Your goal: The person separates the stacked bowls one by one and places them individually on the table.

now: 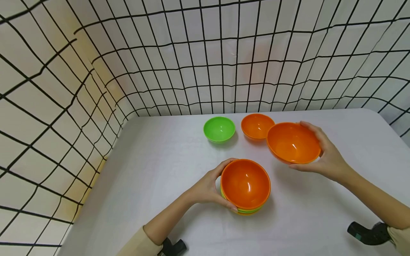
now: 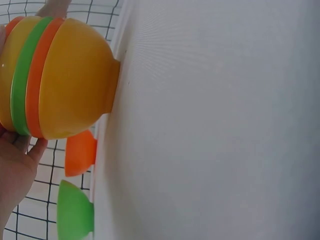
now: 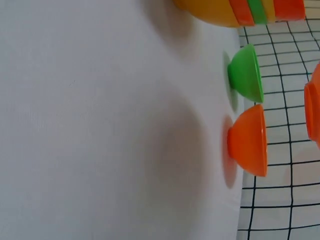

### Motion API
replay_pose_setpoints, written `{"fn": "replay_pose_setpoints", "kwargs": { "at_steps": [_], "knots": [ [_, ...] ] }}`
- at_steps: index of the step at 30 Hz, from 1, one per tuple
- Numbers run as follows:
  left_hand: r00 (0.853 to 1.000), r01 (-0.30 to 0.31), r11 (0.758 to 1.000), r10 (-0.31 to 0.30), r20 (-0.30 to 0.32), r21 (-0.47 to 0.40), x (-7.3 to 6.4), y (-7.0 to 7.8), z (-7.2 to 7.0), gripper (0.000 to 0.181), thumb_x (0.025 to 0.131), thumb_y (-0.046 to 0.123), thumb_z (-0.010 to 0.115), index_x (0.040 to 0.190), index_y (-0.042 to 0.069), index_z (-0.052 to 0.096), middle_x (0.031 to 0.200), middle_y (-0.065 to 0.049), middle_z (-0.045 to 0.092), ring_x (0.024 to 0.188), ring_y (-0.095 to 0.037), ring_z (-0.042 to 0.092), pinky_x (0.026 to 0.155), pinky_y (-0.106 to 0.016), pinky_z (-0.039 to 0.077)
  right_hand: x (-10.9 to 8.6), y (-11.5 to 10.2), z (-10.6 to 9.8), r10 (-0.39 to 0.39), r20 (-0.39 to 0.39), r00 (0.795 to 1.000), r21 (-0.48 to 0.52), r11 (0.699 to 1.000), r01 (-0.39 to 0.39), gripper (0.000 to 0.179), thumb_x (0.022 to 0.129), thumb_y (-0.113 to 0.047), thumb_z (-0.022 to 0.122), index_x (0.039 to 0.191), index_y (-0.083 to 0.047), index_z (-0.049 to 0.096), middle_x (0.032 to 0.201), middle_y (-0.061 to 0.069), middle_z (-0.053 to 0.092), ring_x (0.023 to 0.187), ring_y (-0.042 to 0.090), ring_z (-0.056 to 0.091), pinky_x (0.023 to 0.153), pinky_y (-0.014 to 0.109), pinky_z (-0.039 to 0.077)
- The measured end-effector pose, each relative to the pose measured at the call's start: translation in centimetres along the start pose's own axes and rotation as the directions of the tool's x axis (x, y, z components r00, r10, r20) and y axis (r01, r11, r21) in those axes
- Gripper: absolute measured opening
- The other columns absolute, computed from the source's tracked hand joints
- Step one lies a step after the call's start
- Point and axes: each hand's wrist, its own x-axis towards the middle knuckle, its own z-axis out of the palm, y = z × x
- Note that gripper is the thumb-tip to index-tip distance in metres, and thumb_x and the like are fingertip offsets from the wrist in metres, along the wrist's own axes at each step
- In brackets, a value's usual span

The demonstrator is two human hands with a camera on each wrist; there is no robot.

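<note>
In the head view my left hand [image 1: 209, 185] holds a stack of nested bowls [image 1: 245, 183] from its left side, thumb at the near rim and fingers round the far side. An orange bowl tops the stack; yellow, green and orange layers show below it in the left wrist view, with a yellow bowl [image 2: 75, 80] at the bottom, its foot on the table. To the right, my right hand [image 1: 331, 161] grips a separate orange bowl [image 1: 293, 142], raised off the table and tilted. Only part of this bowl appears at the right wrist view's edge.
A small green bowl [image 1: 219, 129] and a small orange bowl [image 1: 256, 126] stand side by side at the back of the white table [image 1: 153, 160]. Behind and to the left rises a black wire grid [image 1: 205, 57] against white cloth.
</note>
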Motion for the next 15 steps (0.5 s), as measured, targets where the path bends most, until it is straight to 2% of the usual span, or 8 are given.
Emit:
{"fn": "replay_pose_setpoints", "kwargs": {
  "at_steps": [6, 15],
  "knots": [
    [1.000, -0.006, 1.000, 0.006, -0.001, 0.005, 0.0, -0.1, -0.1, 0.103, 0.055, 0.000, 0.087, 0.140, 0.007, 0.029, 0.136, -0.008, 0.044, 0.125, -0.020, 0.041, 0.104, -0.033, 0.037, 0.3, 1.7, -0.7, 0.067, -0.012, 0.998, -0.044, 0.997, -0.067, 0.103, 0.058, 0.006, 0.083, 0.144, -0.014, 0.028, 0.133, -0.010, 0.037, 0.110, 0.000, 0.036, 0.075, 0.001, 0.041],
    [1.000, -0.011, 1.000, 0.011, 0.000, 0.013, 0.0, -0.1, -0.1, 0.103, 0.055, 0.001, 0.087, 0.140, 0.006, 0.029, 0.136, -0.007, 0.044, 0.125, -0.018, 0.041, 0.105, -0.033, 0.035, 0.5, 4.1, -2.0, 0.165, -0.064, 0.984, -0.124, 0.977, -0.172, 0.101, 0.065, -0.003, 0.082, 0.146, -0.016, 0.023, 0.137, 0.008, 0.032, 0.107, -0.003, 0.030, 0.072, -0.002, 0.035]
  ]
}}
